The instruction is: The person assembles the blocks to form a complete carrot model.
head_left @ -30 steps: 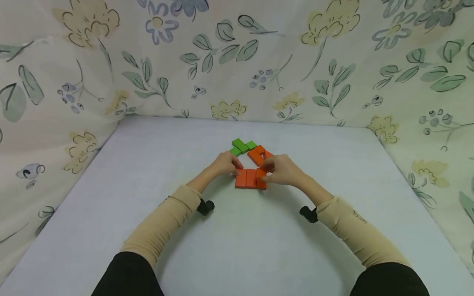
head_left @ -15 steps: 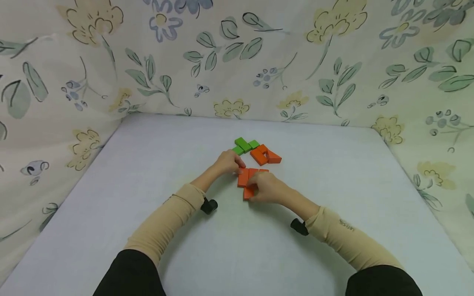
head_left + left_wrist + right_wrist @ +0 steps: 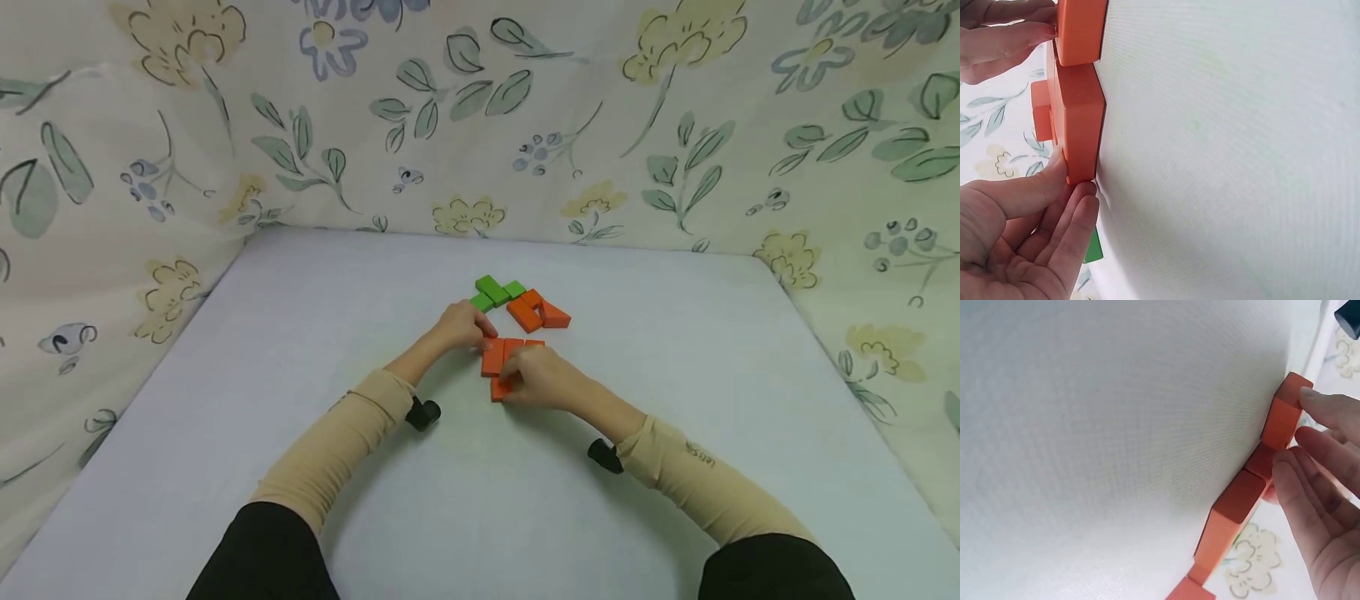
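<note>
Flat orange blocks stand side by side in a short row [image 3: 492, 358] on the white table. My left hand [image 3: 461, 325] is at the row's far left corner; in the left wrist view its thumb and fingers pinch the end of the leftmost block [image 3: 1082, 119]. Against the row's near side lies another orange block [image 3: 497, 391], which my right hand [image 3: 543, 379] pinches. The right wrist view shows fingertips at both sides of this near block [image 3: 1282, 422]. In the head view my right hand partly hides it and the row's right part.
Behind the row lie several green blocks [image 3: 492, 290] and a loose group of orange pieces [image 3: 524, 315], one of them a triangle [image 3: 555, 315]. A flowered cloth [image 3: 465, 125] hangs along the table's back and sides. Each wrist carries a small black camera [image 3: 604, 456].
My right hand has come left and nearer from the row's right end, and an orange block now lies before the row. The left hand stays at its corner.
</note>
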`<state>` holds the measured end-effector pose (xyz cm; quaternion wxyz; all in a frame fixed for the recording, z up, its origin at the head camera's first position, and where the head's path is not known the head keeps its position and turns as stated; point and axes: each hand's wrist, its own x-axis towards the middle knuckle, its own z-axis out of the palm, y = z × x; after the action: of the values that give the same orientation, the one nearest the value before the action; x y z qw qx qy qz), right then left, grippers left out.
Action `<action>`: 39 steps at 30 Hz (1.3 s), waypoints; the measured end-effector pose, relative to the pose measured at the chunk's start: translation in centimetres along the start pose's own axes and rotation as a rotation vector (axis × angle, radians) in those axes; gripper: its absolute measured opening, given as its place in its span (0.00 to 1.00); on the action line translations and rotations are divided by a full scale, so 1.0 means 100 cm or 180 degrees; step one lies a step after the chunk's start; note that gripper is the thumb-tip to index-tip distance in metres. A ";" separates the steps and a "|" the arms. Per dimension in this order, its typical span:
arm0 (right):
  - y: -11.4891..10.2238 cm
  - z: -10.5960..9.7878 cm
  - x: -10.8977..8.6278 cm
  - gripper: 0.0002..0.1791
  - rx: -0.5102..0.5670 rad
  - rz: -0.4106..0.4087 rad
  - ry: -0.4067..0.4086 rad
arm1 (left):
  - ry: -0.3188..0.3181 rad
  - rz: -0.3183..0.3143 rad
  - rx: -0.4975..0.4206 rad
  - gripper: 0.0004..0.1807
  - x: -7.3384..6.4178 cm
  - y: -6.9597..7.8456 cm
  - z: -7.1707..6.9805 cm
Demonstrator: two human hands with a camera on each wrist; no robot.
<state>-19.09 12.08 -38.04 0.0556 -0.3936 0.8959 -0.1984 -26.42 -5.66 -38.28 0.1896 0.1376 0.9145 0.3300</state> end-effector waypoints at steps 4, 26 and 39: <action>-0.001 -0.002 0.002 0.05 -0.0051 0.0049 -0.0010 | 0.0017 0.0004 0.0006 0.12 -0.001 0.000 -0.002; 0.059 -0.069 0.038 0.11 0.0394 0.1266 0.0701 | 0.0027 0.0005 -0.0022 0.11 -0.002 0.007 -0.002; 0.094 -0.039 0.069 0.23 -0.0015 0.1657 -0.0041 | 0.0014 -0.0082 0.0073 0.10 -0.002 0.011 0.000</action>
<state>-31.19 14.03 -37.82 0.1095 -0.1513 0.9671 -0.1728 -26.14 -4.94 -37.51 0.1901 0.1273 0.9203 0.3172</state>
